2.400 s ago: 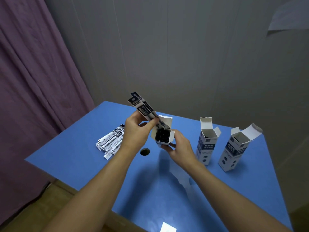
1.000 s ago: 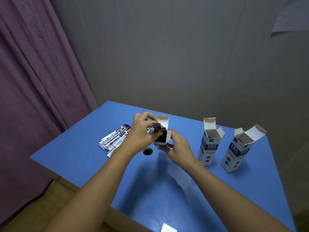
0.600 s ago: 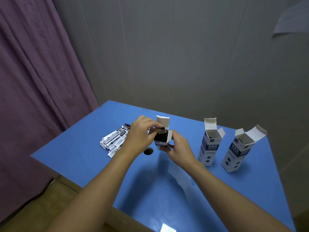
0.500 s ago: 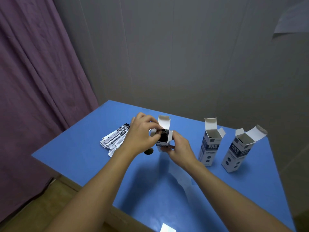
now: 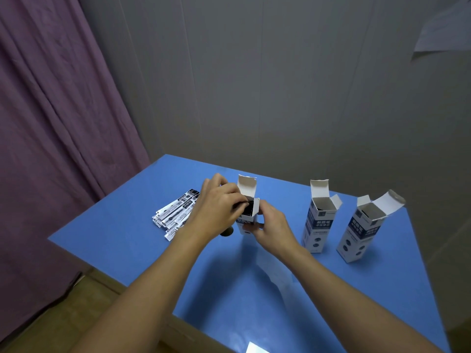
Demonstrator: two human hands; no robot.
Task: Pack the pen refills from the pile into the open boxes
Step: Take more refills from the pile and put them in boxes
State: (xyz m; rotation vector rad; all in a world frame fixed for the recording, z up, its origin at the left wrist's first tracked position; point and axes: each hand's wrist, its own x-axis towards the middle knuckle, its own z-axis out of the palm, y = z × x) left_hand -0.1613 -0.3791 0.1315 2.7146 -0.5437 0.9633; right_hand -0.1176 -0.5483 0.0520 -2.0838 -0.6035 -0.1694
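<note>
Right hand (image 5: 270, 226) grips the open box (image 5: 248, 212); left hand (image 5: 219, 207) fingers curl at its mouth.

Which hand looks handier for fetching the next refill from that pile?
Probably the left hand. The pile of refills lies on its side of the held box, right beside it. The right hand grips that box from the other side, steadying it, and would have to cross over.

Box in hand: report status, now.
Left hand fingertips at box mouth; right hand grips its base. Refill pile waiting, left. Two open boxes standing right. Nothing obstructing.
</note>
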